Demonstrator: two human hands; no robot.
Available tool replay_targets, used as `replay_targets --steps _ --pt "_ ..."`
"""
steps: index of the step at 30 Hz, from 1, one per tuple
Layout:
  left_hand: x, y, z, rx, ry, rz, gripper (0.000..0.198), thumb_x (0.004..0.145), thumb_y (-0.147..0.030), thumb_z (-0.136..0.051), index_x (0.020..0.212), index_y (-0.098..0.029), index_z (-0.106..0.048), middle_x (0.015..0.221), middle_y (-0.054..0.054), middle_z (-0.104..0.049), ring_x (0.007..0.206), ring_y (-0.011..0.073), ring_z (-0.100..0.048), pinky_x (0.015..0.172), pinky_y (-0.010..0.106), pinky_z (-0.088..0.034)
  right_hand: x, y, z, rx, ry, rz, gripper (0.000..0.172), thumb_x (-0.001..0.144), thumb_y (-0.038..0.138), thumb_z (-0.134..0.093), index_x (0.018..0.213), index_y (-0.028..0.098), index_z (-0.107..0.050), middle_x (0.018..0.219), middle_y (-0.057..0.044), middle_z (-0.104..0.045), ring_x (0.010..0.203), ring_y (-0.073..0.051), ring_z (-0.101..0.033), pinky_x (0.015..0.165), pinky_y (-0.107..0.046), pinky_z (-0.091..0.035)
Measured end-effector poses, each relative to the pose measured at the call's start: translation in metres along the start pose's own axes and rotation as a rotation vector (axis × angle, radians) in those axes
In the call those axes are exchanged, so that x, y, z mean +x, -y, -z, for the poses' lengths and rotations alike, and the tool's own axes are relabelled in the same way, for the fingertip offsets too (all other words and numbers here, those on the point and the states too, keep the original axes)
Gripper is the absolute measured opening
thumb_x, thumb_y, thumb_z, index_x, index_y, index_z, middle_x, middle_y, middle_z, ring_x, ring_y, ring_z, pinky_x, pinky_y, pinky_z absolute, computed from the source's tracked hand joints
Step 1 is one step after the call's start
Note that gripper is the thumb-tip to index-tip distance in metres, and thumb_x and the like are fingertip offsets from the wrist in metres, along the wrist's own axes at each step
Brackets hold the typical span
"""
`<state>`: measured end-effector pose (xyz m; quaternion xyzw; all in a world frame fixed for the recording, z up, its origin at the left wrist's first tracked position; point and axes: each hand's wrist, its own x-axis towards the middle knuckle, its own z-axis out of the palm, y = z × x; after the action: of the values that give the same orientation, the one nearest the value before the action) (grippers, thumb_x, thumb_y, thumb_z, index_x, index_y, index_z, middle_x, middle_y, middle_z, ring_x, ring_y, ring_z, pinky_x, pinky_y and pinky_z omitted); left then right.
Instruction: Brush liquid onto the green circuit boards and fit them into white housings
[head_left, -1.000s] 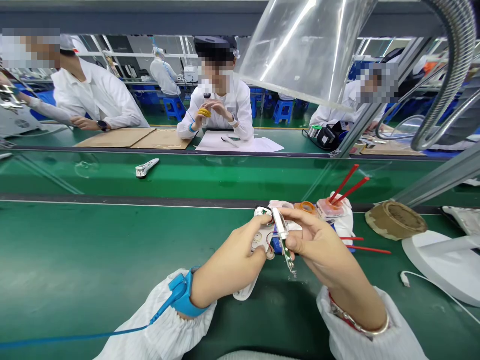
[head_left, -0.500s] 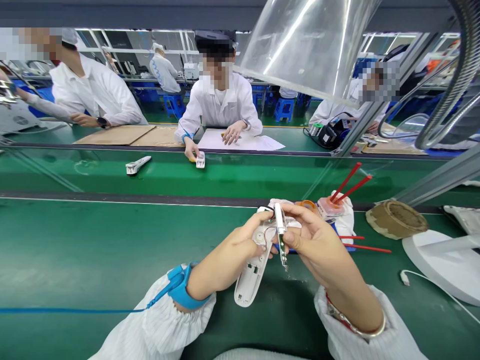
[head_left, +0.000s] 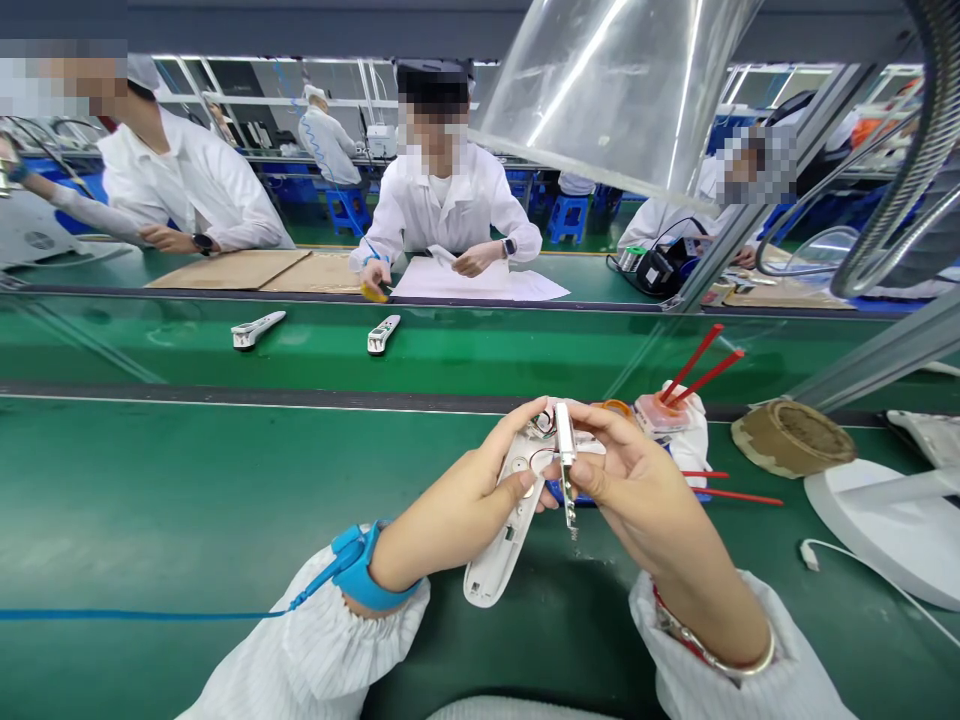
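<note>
The left hand (head_left: 454, 515) curls around a white plastic housing (head_left: 491, 570) above the near green bench (head_left: 187, 500), while the right hand (head_left: 637, 490) pinches a narrow circuit board (head_left: 570, 510) just beside it. Thin wires (head_left: 541, 460) seem to link them, though fingers hide the joints. Pulling the hands apart could strain or snap those wires; a slip could drop the board.

left hand (head_left: 450, 525): you grip an open white plastic housing (head_left: 499, 550) (thin wires show inside)
right hand (head_left: 645, 510): you pinch a narrow circuit board (head_left: 568, 505) over the housing
left wrist: you wear a blue anti-static strap (head_left: 360, 572)
</note>
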<state>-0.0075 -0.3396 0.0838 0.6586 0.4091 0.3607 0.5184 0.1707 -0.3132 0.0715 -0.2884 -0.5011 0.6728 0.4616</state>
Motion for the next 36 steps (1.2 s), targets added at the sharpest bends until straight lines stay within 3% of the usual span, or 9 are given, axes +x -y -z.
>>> replay_targets --steps 4,7,12,16,21,27,32,36 --pt "0.001 0.003 -0.002 -0.069 0.002 0.024 0.051 0.092 -0.030 -0.040 0.139 -0.035 -0.023 0.089 -0.001 -0.065 0.082 0.0155 -0.062 0.075 0.029 -0.047 0.000 0.007 0.000 0.089 0.052 -0.044 0.036 0.076 0.025 -0.072 0.110 0.026 -0.059 0.097 -0.002 -0.056 0.069 -0.009 -0.058 0.059 -0.019 -0.050" --pt "0.001 0.004 -0.002 -0.113 -0.003 0.034 0.048 0.091 -0.039 -0.039 0.138 -0.034 -0.026 0.101 0.001 -0.063 0.086 0.0165 -0.060 0.077 0.031 -0.047 0.002 0.010 0.004 0.218 0.087 -0.127 0.035 0.076 0.025 -0.072 0.110 0.024 -0.061 0.088 -0.001 -0.059 0.073 -0.009 -0.060 0.059 -0.015 -0.049" --pt "0.001 0.005 0.002 0.050 0.041 0.008 0.068 0.083 -0.037 -0.058 0.140 -0.038 -0.020 0.119 0.001 -0.057 0.094 0.0183 -0.057 0.083 0.032 -0.044 0.007 0.006 0.008 0.413 0.009 -0.226 0.026 0.077 0.019 -0.069 0.103 0.021 -0.065 0.105 -0.004 -0.061 0.091 -0.012 -0.062 0.053 -0.007 -0.047" --pt "0.002 0.006 0.003 0.082 0.016 0.000 0.062 0.086 -0.036 -0.052 0.139 -0.037 -0.022 0.113 0.002 -0.059 0.093 0.0184 -0.058 0.082 0.033 -0.044 0.008 0.004 0.008 0.494 -0.042 -0.240 0.019 0.073 0.017 -0.072 0.091 0.021 -0.069 0.097 -0.003 -0.065 0.090 -0.012 -0.062 0.048 -0.006 -0.046" --pt "0.003 0.007 0.001 0.007 0.036 0.037 0.058 0.088 -0.035 -0.048 0.139 -0.038 -0.021 0.096 0.001 -0.063 0.087 0.0189 -0.060 0.079 0.035 -0.046 0.005 0.004 0.003 0.402 0.011 -0.182 0.032 0.076 0.018 -0.070 0.107 0.022 -0.063 0.107 -0.004 -0.062 0.096 -0.014 -0.062 0.056 -0.010 -0.049" --pt "0.004 0.007 -0.002 -0.114 -0.002 0.043 0.050 0.091 -0.026 -0.041 0.138 -0.035 -0.028 0.087 0.000 -0.065 0.086 0.0196 -0.061 0.079 0.036 -0.047 0.003 0.009 -0.006 0.303 -0.001 -0.151 0.036 0.072 0.024 -0.074 0.106 0.023 -0.061 0.107 -0.005 -0.060 0.093 -0.017 -0.061 0.057 -0.017 -0.051" --pt "0.006 0.007 -0.002 -0.209 -0.007 0.032 0.048 0.089 -0.025 -0.043 0.136 -0.031 -0.032 0.097 0.002 -0.065 0.084 0.0183 -0.062 0.079 0.033 -0.048 0.002 0.008 -0.007 0.189 -0.019 -0.131 0.038 0.072 0.029 -0.074 0.107 0.023 -0.059 0.106 -0.007 -0.058 0.085 -0.017 -0.061 0.056 -0.021 -0.051" --pt "0.006 0.007 -0.002 -0.094 -0.066 0.037 0.050 0.088 -0.022 -0.042 0.136 -0.031 -0.034 0.101 0.002 -0.065 0.090 0.0197 -0.061 0.083 0.033 -0.046 -0.001 0.001 -0.006 0.084 -0.031 -0.039 0.039 0.074 0.023 -0.072 0.109 0.025 -0.056 0.096 -0.004 -0.059 0.068 -0.012 -0.059 0.060 -0.026 -0.052"
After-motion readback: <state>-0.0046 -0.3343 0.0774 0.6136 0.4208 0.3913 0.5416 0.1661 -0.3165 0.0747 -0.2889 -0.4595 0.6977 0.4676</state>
